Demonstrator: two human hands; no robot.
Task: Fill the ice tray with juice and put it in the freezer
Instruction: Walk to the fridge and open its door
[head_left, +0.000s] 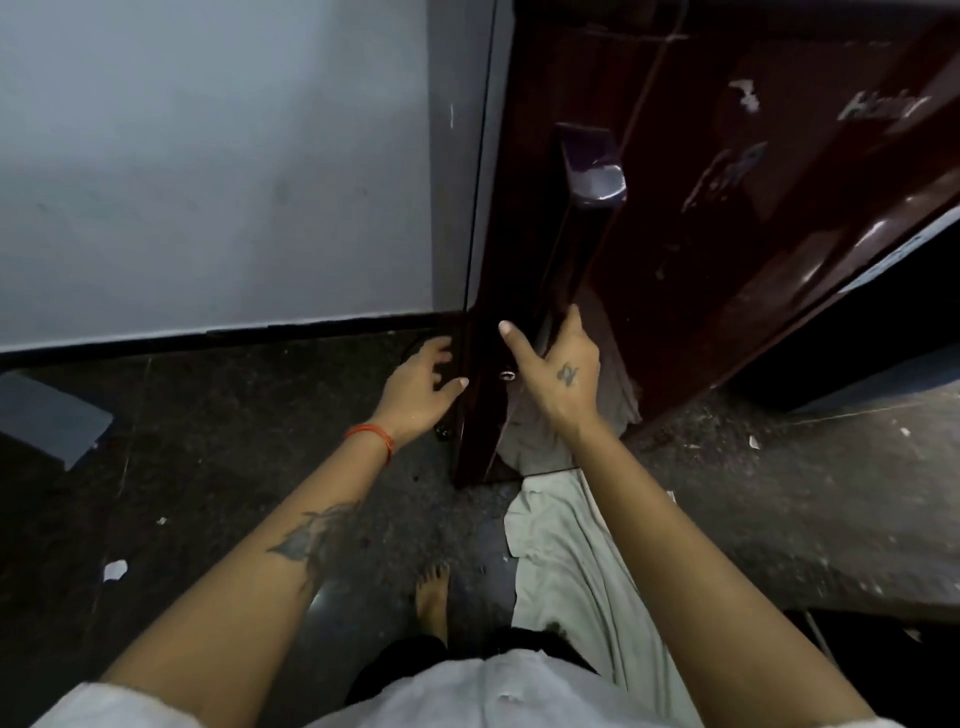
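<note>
We are looking down at a dark maroon fridge door (727, 218), and the silver lettering near its top right is reading "Haier" (883, 106), blurred; the worn stickers (732, 171) below it are too smeared to read. The door's long axis is running from its top near us down to the dark floor (260, 441), its narrow edge facing us beside the grey wall (208, 171). The long handle (587, 208) is following that same line. Our left hand (421, 387) is resting against the door's edge, fingers (441, 348) loosely spread. Our right hand (558, 371) is touching the handle's lower end, index finger straight, the others hidden behind it. A white cloth (566, 551) is lying below. We are not seeing the ice tray.
</note>
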